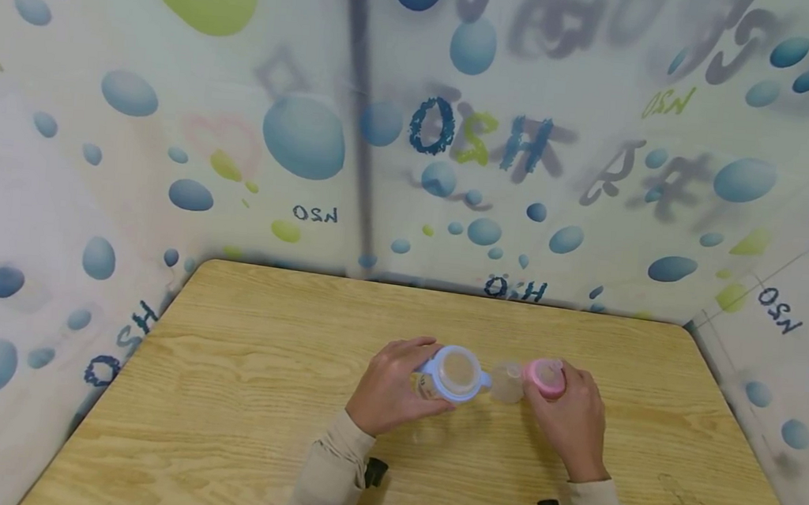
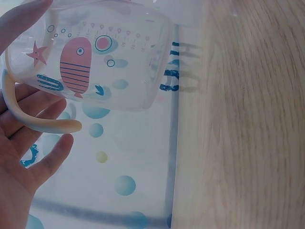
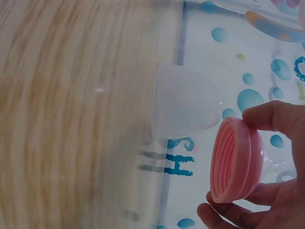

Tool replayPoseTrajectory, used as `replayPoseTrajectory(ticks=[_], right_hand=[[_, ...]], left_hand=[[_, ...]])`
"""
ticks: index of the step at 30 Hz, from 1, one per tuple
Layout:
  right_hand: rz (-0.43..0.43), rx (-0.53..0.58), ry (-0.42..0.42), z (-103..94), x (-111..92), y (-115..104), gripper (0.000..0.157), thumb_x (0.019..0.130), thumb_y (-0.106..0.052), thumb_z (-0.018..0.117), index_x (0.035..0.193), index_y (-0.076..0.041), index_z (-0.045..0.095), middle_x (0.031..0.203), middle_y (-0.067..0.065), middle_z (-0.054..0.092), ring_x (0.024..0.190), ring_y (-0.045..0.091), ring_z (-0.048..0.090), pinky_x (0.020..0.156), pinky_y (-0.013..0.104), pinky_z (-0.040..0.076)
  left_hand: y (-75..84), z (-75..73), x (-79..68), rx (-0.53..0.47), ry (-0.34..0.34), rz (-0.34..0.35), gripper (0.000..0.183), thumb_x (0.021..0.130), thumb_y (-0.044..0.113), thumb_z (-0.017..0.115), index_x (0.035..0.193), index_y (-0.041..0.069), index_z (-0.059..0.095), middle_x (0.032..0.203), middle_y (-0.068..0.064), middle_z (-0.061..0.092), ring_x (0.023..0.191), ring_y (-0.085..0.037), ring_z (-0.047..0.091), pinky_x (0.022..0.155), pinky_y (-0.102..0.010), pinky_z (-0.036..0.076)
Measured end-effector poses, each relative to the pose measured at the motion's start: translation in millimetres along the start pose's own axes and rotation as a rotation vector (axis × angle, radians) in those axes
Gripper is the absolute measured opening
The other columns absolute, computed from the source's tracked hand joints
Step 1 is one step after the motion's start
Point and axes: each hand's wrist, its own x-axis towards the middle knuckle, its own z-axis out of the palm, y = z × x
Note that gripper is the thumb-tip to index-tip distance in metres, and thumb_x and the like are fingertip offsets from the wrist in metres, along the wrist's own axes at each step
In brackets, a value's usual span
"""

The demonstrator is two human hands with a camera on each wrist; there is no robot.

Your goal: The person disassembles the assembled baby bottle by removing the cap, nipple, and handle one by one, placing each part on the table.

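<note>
My left hand (image 1: pixel 388 384) grips a clear baby bottle (image 2: pixel 124 57) printed with a pink whale and a starfish. In the head view its light blue collar (image 1: pixel 435 378) faces up, with a handle jutting to the right; the left wrist view shows a curved handle (image 2: pixel 43 121) beside the fingers. Between thumb and fingers, my right hand (image 1: pixel 574 418) holds a pink screw ring (image 3: pixel 233 162) with a clear nipple in it, its threaded side toward the table. A translucent dome cap (image 3: pixel 183 102) stands on the table between the bottle and the ring.
A wood-grain table (image 1: pixel 262 336) carries everything. Behind it and along both sides stand white walls (image 1: pixel 231 183) printed with blue and green drops and lettering. Black wrist mounts (image 1: pixel 375 472) show at both sleeves, and faint marks lie on the table at the right.
</note>
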Motion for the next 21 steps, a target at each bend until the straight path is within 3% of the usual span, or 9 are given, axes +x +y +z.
replayPoseTrajectory(ticks=[6, 21], right_hand=[[0.071, -0.027, -0.087, -1.6, 0.4, 3.8, 0.066, 0.089, -0.033, 0.071, 0.135, 0.011, 0.050, 0.123, 0.031, 0.053, 0.110, 0.045, 0.052, 0.093, 0.062, 0.044], [0.081, -0.086, -0.196, -1.6, 0.9, 13.7, 0.069, 0.090, -0.036, 0.068, 0.134, 0.014, 0.049, 0.125, 0.034, 0.052, 0.113, 0.048, 0.050, 0.096, 0.064, 0.040]], left_hand=[[0.4, 0.7, -0.1, 0.002, 0.002, -0.006, 0.073, 0.059, 0.036, 0.096, 0.119, 0.003, 0.070, 0.121, -0.014, 0.069, 0.112, -0.026, 0.065, 0.091, -0.043, 0.055], [0.8, 0.7, 0.1, 0.010, 0.002, 0.008, 0.073, 0.060, 0.037, 0.096, 0.119, 0.003, 0.070, 0.120, -0.014, 0.069, 0.111, -0.026, 0.065, 0.090, -0.043, 0.055]])
